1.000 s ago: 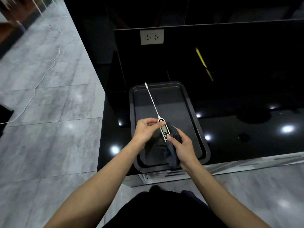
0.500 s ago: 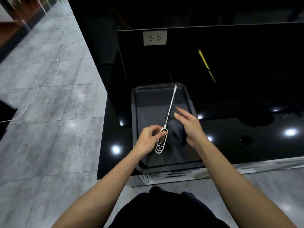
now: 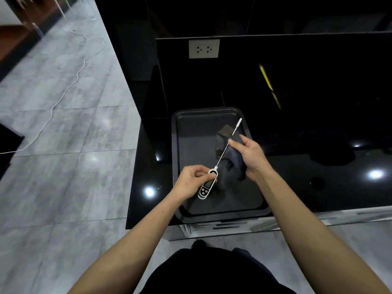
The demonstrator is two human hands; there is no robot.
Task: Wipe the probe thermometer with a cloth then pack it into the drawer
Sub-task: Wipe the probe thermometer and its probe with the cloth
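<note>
The white probe thermometer (image 3: 206,187) hangs over the dark tray (image 3: 176,149); its thin metal probe points up and to the right. My left hand (image 3: 194,181) pinches the top of its body, near the small display. My right hand (image 3: 249,154) holds a dark grey cloth (image 3: 230,160) folded around the middle of the probe, thumb on top. The probe's white-capped tip sticks out beyond the cloth. No drawer is visibly open.
The tray lies on a glossy black counter (image 3: 318,166) by its left end. A black back panel carries a white wall socket (image 3: 204,48). Grey tiled floor (image 3: 63,145) with a white cable lies to the left. Metal drawer fronts (image 3: 233,227) show below the counter edge.
My left hand has turned the thermometer so its probe swings from up-left to up-right. My right hand has slid the cloth from the body outward along the probe.
</note>
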